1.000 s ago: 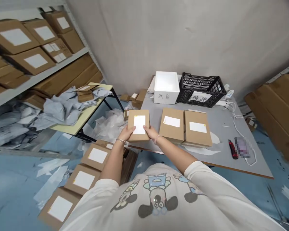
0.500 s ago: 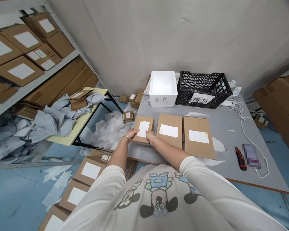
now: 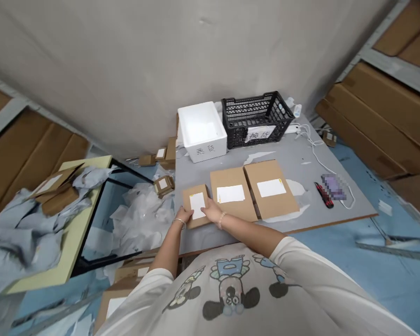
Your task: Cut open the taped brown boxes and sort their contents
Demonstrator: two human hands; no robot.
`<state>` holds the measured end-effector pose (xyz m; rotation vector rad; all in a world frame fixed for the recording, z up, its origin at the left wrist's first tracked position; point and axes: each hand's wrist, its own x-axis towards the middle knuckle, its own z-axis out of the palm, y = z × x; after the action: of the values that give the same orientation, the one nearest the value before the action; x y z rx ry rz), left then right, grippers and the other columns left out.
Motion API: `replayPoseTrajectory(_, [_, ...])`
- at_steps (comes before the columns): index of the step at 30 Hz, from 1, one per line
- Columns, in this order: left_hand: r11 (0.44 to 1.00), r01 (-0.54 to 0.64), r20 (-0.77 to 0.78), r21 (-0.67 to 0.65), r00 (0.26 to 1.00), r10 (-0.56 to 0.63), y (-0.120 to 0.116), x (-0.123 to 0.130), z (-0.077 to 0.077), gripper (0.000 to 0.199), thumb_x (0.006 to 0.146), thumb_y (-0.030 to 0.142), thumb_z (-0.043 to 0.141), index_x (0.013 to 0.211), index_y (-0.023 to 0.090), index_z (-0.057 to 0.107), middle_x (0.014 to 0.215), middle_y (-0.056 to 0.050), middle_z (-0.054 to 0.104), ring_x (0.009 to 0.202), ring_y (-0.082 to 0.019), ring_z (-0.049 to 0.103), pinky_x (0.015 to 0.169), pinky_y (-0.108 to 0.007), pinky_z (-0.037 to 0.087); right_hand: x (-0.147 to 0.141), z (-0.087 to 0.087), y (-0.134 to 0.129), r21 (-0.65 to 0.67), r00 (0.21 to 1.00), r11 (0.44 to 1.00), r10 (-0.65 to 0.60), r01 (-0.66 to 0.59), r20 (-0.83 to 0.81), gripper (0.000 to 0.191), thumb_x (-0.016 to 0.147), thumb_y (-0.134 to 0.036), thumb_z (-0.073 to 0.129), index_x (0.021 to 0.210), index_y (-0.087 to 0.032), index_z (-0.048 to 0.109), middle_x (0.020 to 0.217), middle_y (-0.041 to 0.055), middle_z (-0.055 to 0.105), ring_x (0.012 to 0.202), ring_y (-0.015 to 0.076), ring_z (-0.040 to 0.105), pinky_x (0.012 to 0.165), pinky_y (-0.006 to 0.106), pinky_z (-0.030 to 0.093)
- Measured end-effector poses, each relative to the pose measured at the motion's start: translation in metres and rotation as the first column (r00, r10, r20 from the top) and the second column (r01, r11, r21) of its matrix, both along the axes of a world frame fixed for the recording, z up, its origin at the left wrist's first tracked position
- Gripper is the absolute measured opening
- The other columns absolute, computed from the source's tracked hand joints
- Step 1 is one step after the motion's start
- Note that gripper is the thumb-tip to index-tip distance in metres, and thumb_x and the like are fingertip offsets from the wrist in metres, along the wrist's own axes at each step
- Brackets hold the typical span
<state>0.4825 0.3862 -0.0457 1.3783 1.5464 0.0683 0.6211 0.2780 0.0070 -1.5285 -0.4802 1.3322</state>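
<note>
The smallest of three labelled cardboard boxes [image 3: 188, 198] lies at the left front of the grey table. My left hand [image 3: 184, 215] grips its left edge, thumb on top beside the white label. My right hand [image 3: 212, 211] holds its right side, thumb on the label and the other fingers partly hidden. Just right of it lies a middle-sized box [image 3: 227, 178], label up. A third, larger box [image 3: 276, 205] rests against that one's right side.
Behind the boxes stand a white foam bin [image 3: 210, 150] and a black crate [image 3: 255, 112]. A red-black cutter [image 3: 324, 195], a blurred purple item [image 3: 334, 186] and a white cable [image 3: 317, 156] lie right. A yellow table [image 3: 61, 261] holds grey bags at left.
The view has turned to the right, so the table appears farther left. Both hands still hold the small box, which now lies flat and level with the table top.
</note>
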Motion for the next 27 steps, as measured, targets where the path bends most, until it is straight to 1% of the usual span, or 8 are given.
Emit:
replayPoseTrajectory(3, [0.983,0.117,-0.075,0.144,0.991,-0.107,0.015,0.023,0.020,0.059,0.077,0.024,0.070,0.130,0.008,0.050,0.137,-0.023,0.054,0.133,-0.031,0.048,0.110,-0.041,0.038,0.039,0.025,-0.031,0.084,0.997,0.995,-0.057,0.052,0.061,0.040,0.078,-0.018,0.066,0.117,-0.021,0.062,0.125,0.0073,0.065,0.120,0.0244,0.058,0.104,0.039,0.043])
replayPoseTrajectory(6, [0.931,0.154,0.046,0.331,0.983,-0.178,0.009,0.060,0.050,0.060,0.084,0.028,0.062,0.139,0.014,0.043,0.151,-0.016,0.041,0.139,-0.027,0.039,0.113,-0.037,0.033,0.092,0.049,-0.080,0.192,0.980,0.974,-0.149,0.123,0.130,0.032,0.082,-0.021,0.061,0.114,-0.019,0.063,0.120,0.0077,0.067,0.116,0.0224,0.060,0.104,0.038,0.042])
replayPoseTrajectory(9, [0.910,0.168,0.259,0.379,0.925,-0.278,-0.026,0.108,0.080,0.053,0.089,0.030,0.057,0.140,0.021,0.045,0.149,-0.010,0.044,0.132,-0.023,0.048,0.109,-0.034,0.039,0.149,0.058,-0.138,0.232,0.942,0.945,-0.276,0.230,0.191,0.029,0.083,-0.026,0.060,0.111,-0.020,0.064,0.117,0.0072,0.068,0.112,0.0218,0.061,0.102,0.037,0.044])
replayPoseTrajectory(11, [0.905,0.222,0.359,0.363,0.863,-0.356,-0.061,0.143,0.090,0.048,0.090,0.028,0.055,0.138,0.021,0.047,0.147,-0.009,0.047,0.130,-0.022,0.051,0.107,-0.033,0.041,0.188,0.052,-0.175,0.231,0.890,0.918,-0.376,0.322,0.257,0.027,0.083,-0.028,0.060,0.108,-0.019,0.065,0.115,0.0084,0.068,0.110,0.0226,0.061,0.101,0.038,0.044])
replayPoseTrajectory(14, [0.916,0.282,0.398,0.286,0.834,-0.382,-0.119,0.196,0.083,0.046,0.090,0.024,0.056,0.135,0.022,0.050,0.144,-0.010,0.050,0.129,-0.023,0.051,0.103,-0.033,0.045,0.242,0.029,-0.216,0.186,0.819,0.876,-0.483,0.445,0.310,0.027,0.082,-0.028,0.059,0.106,-0.018,0.065,0.111,0.0099,0.069,0.105,0.0234,0.063,0.097,0.039,0.046])
replayPoseTrajectory(19, [0.923,0.190,0.229,0.336,0.934,-0.275,-0.183,0.262,0.042,0.057,0.084,0.024,0.062,0.139,0.021,0.045,0.145,-0.012,0.049,0.138,-0.026,0.041,0.113,-0.037,0.036,0.317,-0.014,-0.248,0.044,0.821,0.878,-0.462,0.477,0.336,0.026,0.078,-0.025,0.057,0.101,-0.017,0.066,0.104,0.0090,0.069,0.100,0.0225,0.063,0.095,0.037,0.047])
replayPoseTrajectory(23, [0.951,0.038,0.102,0.307,0.992,-0.073,-0.195,0.290,0.022,0.065,0.090,0.031,0.053,0.147,0.011,0.029,0.152,-0.018,0.037,0.142,-0.026,0.035,0.117,-0.035,0.029,0.355,-0.034,-0.250,-0.103,0.879,0.901,-0.378,0.421,0.289,0.030,0.077,-0.021,0.058,0.105,-0.017,0.066,0.111,0.0095,0.067,0.106,0.0222,0.062,0.098,0.036,0.045])
replayPoseTrajectory(27, [0.962,-0.057,0.028,0.267,0.998,0.051,-0.189,0.304,0.017,0.057,0.090,0.037,0.053,0.140,0.011,0.040,0.141,-0.019,0.052,0.133,-0.030,0.047,0.112,-0.040,0.036,0.372,-0.044,-0.239,-0.196,0.950,0.938,-0.253,0.287,0.185,0.043,0.079,-0.023,0.061,0.122,-0.014,0.060,0.131,0.0156,0.059,0.120,0.0248,0.057,0.103,0.036,0.042])
